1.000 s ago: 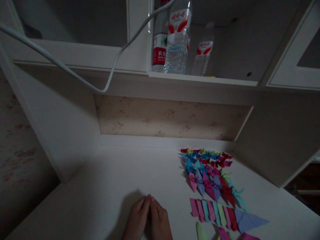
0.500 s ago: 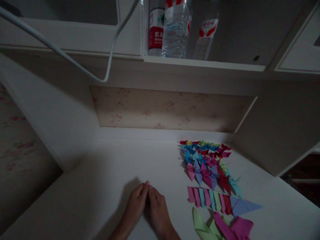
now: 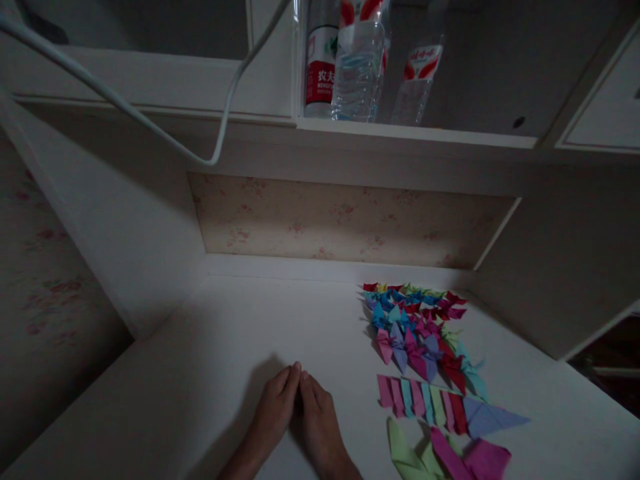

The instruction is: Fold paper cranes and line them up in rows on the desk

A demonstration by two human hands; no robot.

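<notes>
Left hand point(image 3: 274, 408) and right hand point(image 3: 319, 415) are curled w/ fingertips pressed tgth over a plain white tabletop point(image 3: 240, 333) (tbh can't tell if anything's pinched in there). Off to the right, apart from both hands, there's a row of narrow folded paper strips in pink, teal, green & red point(image 3: 427, 402), w/ a lavender folded paper triangle point(image 3: 493, 417) at its right end. Small multicolored folded paper birds point(image 3: 427, 325) sit behind that row, pale green folded paper point(image 3: 406, 453) & magenta folded paper point(image 3: 487, 459) in front.

Fingers point(image 3: 292, 383) together, colourful folded papers point(image 3: 431, 357), bottles point(image 3: 357, 83) above
</notes>
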